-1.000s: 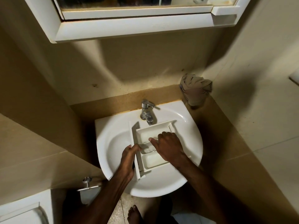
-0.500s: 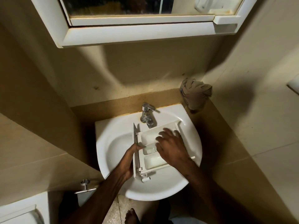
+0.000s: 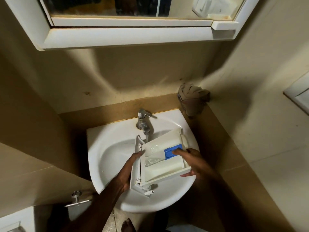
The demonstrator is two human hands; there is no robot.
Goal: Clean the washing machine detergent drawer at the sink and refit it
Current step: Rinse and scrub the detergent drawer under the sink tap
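The white detergent drawer point(image 3: 164, 169) lies tilted over the white sink point(image 3: 108, 156), just below the chrome tap point(image 3: 144, 122). A blue insert point(image 3: 169, 153) shows inside it, beside a clear wet compartment. My left hand point(image 3: 129, 169) grips the drawer's front panel on the left side. My right hand point(image 3: 194, 162) is at the drawer's right side: a straight finger rests on the blue insert and the thumb is against the near wall.
A crumpled brown cloth point(image 3: 192, 97) sits on the ledge at the sink's back right corner. A white mirror cabinet point(image 3: 127, 36) hangs overhead. A chrome fitting point(image 3: 76, 198) sticks out at lower left. A bare foot point(image 3: 127, 226) shows on the floor.
My right hand slid from the middle compartments to the drawer's right side, uncovering the blue insert. The drawer has shifted a little to the right. My left hand keeps its hold.
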